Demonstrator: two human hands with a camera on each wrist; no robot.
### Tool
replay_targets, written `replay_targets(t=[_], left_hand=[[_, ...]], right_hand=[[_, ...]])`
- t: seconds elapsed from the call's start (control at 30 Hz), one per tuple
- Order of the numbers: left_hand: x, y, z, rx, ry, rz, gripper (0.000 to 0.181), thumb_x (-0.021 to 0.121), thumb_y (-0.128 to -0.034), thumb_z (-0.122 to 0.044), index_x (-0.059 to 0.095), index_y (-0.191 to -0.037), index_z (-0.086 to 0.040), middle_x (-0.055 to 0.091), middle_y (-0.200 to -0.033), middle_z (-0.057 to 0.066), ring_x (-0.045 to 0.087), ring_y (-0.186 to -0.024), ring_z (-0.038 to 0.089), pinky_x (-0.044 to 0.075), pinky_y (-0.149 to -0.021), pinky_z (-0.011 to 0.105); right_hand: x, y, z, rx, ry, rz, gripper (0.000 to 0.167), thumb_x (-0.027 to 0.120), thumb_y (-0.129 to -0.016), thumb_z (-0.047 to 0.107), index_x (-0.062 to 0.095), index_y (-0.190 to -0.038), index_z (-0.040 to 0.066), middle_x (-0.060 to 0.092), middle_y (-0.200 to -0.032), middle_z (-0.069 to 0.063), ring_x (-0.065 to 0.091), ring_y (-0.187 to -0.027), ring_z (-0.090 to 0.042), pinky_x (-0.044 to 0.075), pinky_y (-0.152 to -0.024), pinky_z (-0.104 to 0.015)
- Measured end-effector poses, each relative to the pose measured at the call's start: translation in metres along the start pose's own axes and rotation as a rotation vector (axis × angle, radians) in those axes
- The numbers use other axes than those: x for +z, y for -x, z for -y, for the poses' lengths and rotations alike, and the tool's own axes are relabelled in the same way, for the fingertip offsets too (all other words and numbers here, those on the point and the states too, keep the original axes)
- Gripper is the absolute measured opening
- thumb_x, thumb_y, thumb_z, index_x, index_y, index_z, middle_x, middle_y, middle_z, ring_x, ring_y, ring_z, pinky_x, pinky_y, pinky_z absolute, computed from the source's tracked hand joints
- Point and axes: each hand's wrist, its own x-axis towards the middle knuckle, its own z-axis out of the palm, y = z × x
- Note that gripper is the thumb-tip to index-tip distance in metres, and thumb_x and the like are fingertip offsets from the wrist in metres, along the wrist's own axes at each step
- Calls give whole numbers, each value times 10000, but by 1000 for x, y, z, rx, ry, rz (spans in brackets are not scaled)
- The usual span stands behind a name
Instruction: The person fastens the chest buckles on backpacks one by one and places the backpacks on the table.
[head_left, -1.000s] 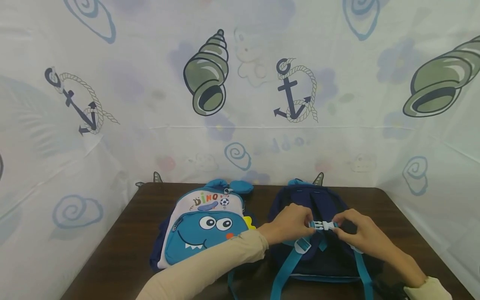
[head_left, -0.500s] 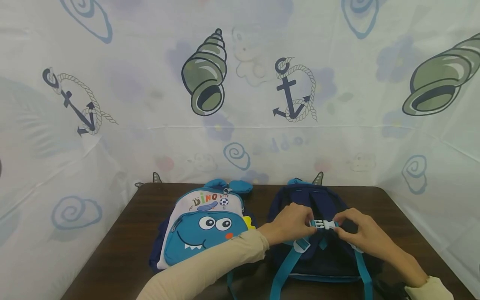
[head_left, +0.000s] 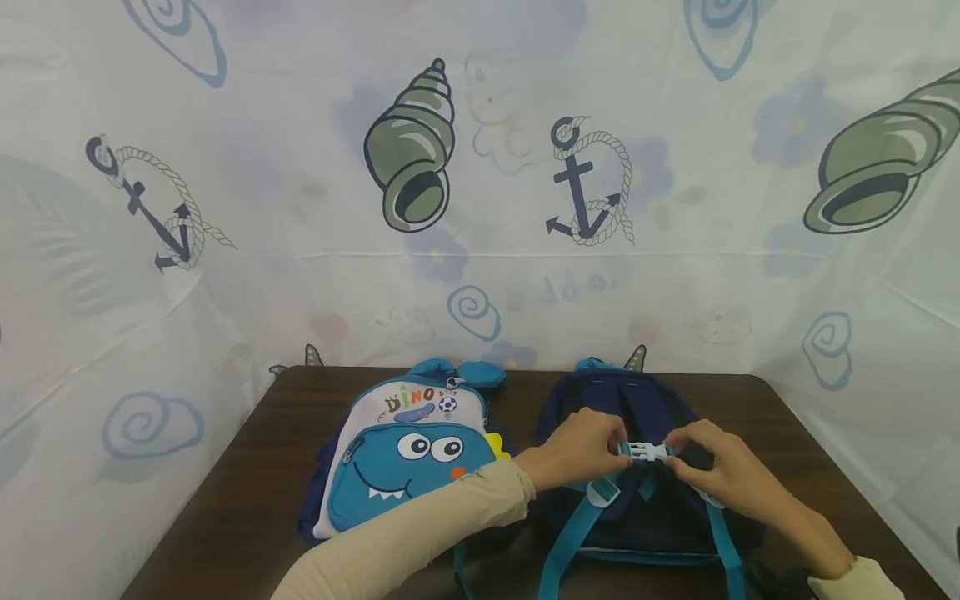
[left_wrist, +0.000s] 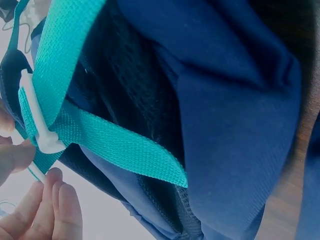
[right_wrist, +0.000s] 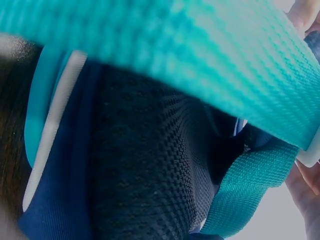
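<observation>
A navy backpack point(head_left: 573, 396) lies back side up at the right of the table in the head view. Over its middle sits a white side-release buckle point(head_left: 647, 452) whose pronged half meets its socket half; whether they are fully latched I cannot tell. My left hand point(head_left: 581, 446) pinches the pronged half's end, and my right hand point(head_left: 723, 467) pinches the socket half's end. Teal webbing point(left_wrist: 120, 140) and a white strap adjuster point(left_wrist: 37, 115) fill the left wrist view beside the fingertips. In the right wrist view, teal webbing point(right_wrist: 200, 55) hides most of the hand.
Left of it lies a second backpack point(head_left: 408, 483) with a blue dinosaur face, partly under my left sleeve point(head_left: 420, 525). Teal straps point(head_left: 570, 542) hang toward the near side of the dark wooden table point(head_left: 232, 500). A printed cloth point(head_left: 300, 208) stands behind.
The buckle halves stood slightly farther apart half a second ago, and now they sit closer together. Both hands keep their pinch. The backpacks have not moved noticeably.
</observation>
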Motion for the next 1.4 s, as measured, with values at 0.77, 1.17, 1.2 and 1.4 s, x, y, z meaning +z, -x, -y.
replay_targets(t=[0.77,1.17,1.2,1.4], left_hand=[[5,-2,-1,114,-65,26,179,708,-940,-236,732,-1046,-94,739,-908,-38,561,-647,-70,431,-574,63],[8,-3,-3,142,-151,-11,186,716,-932,-273,724,-1016,-107,722,-859,-44,559,-644,-64,408,-557,58],[8,-3,-3,135,-172,-13,179,721,-929,-278,723,-1005,-116,713,-854,-54,554,-645,-65,403,-551,61],[11,0,-3,79,-276,2,203,738,-908,-353,726,-1008,-177,648,-866,-89,510,-682,-36,378,-545,95]], right_hand=[[7,-2,-1,-102,-65,1,351,817,-768,1,683,-1040,178,657,-984,116,600,-916,-7,551,-750,-262],[7,-5,2,-119,-55,49,283,807,-804,66,720,-1068,120,657,-1015,89,601,-930,-32,558,-747,-274],[7,-5,3,-117,-49,54,280,810,-803,73,718,-1060,136,652,-1003,101,595,-920,-33,554,-743,-276],[4,-7,7,-36,-34,147,206,793,-852,216,710,-1039,190,636,-980,146,578,-922,-35,533,-749,-273]])
